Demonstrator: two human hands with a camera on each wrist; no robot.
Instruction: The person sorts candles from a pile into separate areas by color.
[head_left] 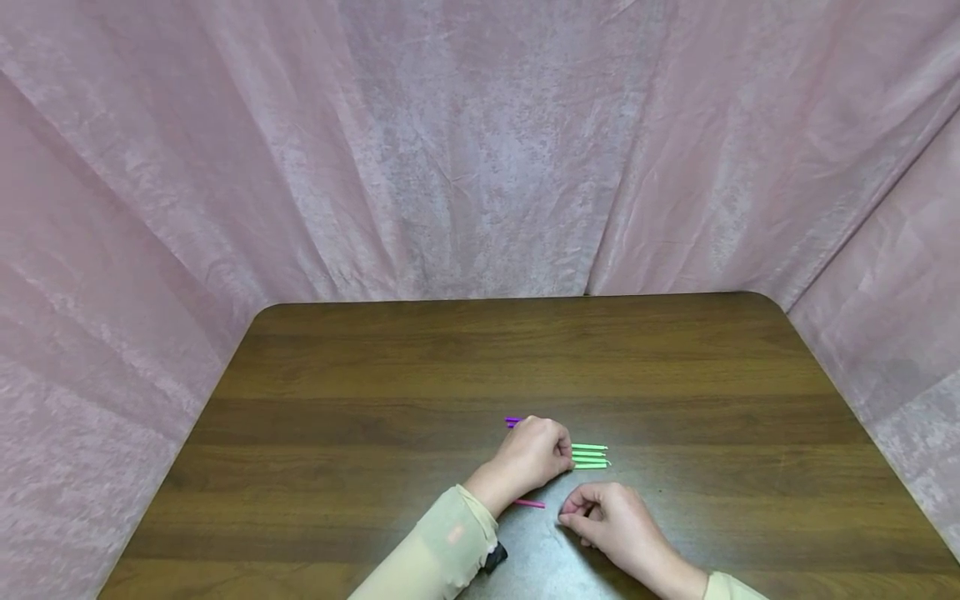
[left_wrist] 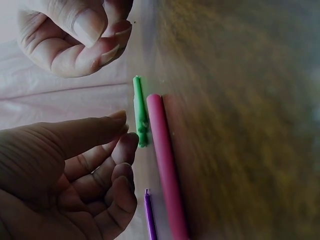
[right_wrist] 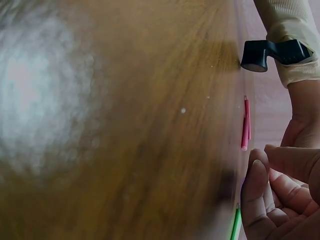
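Observation:
My left hand (head_left: 531,454) is over the middle of the near table, fingertips right at the left ends of several thin green candles (head_left: 590,453) lying side by side. In the left wrist view, its loosely bent thumb and index fingertip come close together beside a green candle (left_wrist: 140,107), with nothing seen between them. My right hand (head_left: 611,521) hovers nearer the body, to the right. Its thumb and index fingertips (right_wrist: 258,167) come close together in the right wrist view, with nothing visible between them. Pink candles (right_wrist: 246,125) lie past them.
Purple candles (head_left: 513,422) stick out beyond the left hand, partly covered by it. A pink candle (head_left: 531,503) shows under the left wrist, near a black wrist camera (head_left: 495,557). The brown wooden table (head_left: 360,375) reaches back to pink curtains (head_left: 480,167).

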